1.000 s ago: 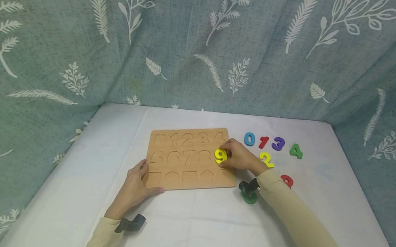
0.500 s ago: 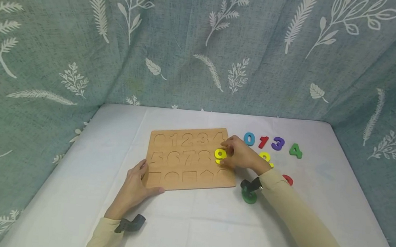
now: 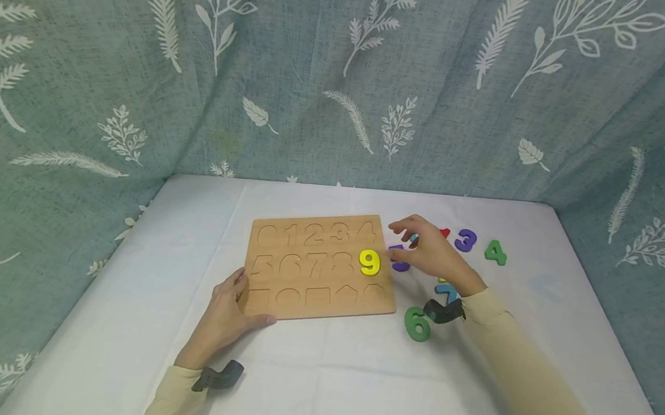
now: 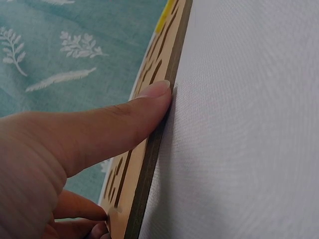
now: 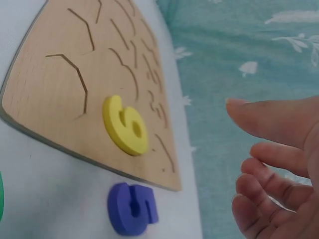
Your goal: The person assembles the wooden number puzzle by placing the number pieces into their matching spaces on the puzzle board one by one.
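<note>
Fingers (image 5: 271,181) of the right hand (image 3: 433,250) hang parted from the thumb, grasping nothing; the yellow number 9 (image 3: 370,262), on the wooden number board (image 3: 323,307) toward its three o'clock side, lies near their tips at eight o'clock. Close below them, at six o'clock, the purple number 5 (image 5: 132,209) rests on the bench (image 3: 314,393). The left hand (image 3: 226,317) grips the board's eight o'clock corner, thumb along the near edge.

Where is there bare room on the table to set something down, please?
White cloth is bare on the near side of the number board, between the left hand and green 6, and left of that hand. It's crowded right of the board, around the right hand: purple 5, blue 7, purple 3.
</note>
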Demonstrator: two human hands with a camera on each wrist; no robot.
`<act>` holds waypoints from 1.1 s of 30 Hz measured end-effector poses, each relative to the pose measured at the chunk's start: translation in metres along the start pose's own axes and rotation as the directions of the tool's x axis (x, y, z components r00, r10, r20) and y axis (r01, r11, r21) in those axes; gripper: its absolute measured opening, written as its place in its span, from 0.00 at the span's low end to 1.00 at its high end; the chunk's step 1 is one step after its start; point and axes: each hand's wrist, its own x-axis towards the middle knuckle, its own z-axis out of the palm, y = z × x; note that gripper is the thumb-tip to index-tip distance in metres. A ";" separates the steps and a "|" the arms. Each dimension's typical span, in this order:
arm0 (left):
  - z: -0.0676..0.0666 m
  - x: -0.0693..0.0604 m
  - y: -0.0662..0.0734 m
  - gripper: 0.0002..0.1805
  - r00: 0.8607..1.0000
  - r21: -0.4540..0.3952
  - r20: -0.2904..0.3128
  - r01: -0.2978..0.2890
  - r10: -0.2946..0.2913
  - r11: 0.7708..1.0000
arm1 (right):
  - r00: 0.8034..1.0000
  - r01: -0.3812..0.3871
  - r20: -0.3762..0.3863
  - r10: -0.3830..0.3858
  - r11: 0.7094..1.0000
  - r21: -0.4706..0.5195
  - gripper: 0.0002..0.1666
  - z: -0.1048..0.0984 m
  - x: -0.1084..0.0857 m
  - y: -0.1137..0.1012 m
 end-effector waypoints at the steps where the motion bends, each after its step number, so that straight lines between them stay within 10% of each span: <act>1: 0.000 0.000 0.000 0.67 1.000 0.000 0.002 0.000 0.000 1.000 | 1.000 0.002 -0.013 -0.002 1.000 0.012 0.32 -0.003 -0.003 0.000; 33: -0.001 0.000 0.001 0.67 1.000 -0.008 0.006 -0.005 0.005 1.000 | 0.936 -0.103 -0.341 0.087 0.994 -0.030 0.28 -0.060 -0.126 0.061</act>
